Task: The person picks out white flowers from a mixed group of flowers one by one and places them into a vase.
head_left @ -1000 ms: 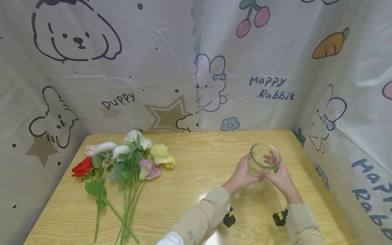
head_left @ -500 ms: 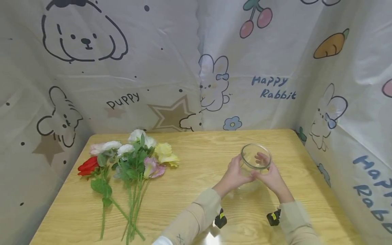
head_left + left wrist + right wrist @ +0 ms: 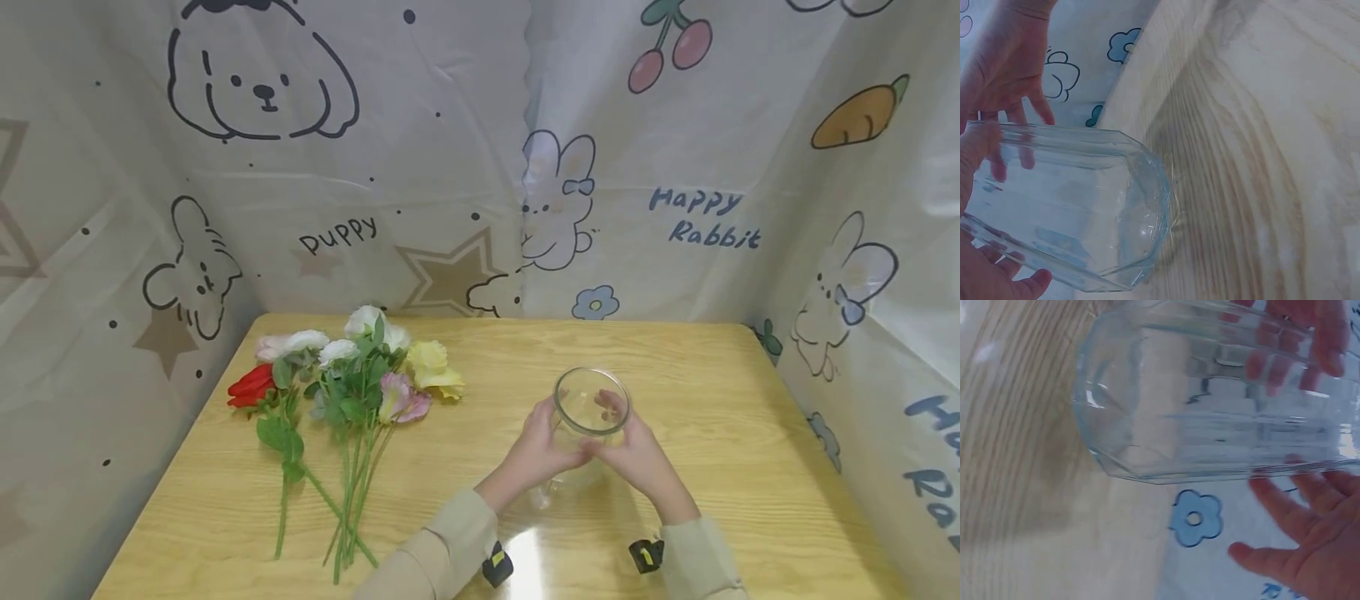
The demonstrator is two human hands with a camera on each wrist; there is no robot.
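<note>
A clear glass vase [image 3: 592, 431] with faceted sides and a round rim stands upright between my two hands at the table's right-hand part. My left hand [image 3: 538, 448] grips its left side, and my right hand [image 3: 634, 457] holds its right side, thumbs meeting at the front below the rim. In the left wrist view the vase [image 3: 1079, 206] lies across the picture, its thick base close to the wood; whether it touches is unclear. The right wrist view shows right-hand fingers [image 3: 1282, 509] on the glass wall.
On the table's left lie artificial flowers: a red rose [image 3: 252, 386], white blooms [image 3: 339, 352], a yellow bloom [image 3: 433, 367] and a pink-purple one [image 3: 401, 400], stems [image 3: 352, 492] toward the front. A printed cloth [image 3: 450, 150] encloses the wooden table [image 3: 697, 392] at the back and sides.
Both hands have carried the vase left and slightly toward the front of the table. The head view has shifted, so the flowers appear farther right; they have kept their arrangement.
</note>
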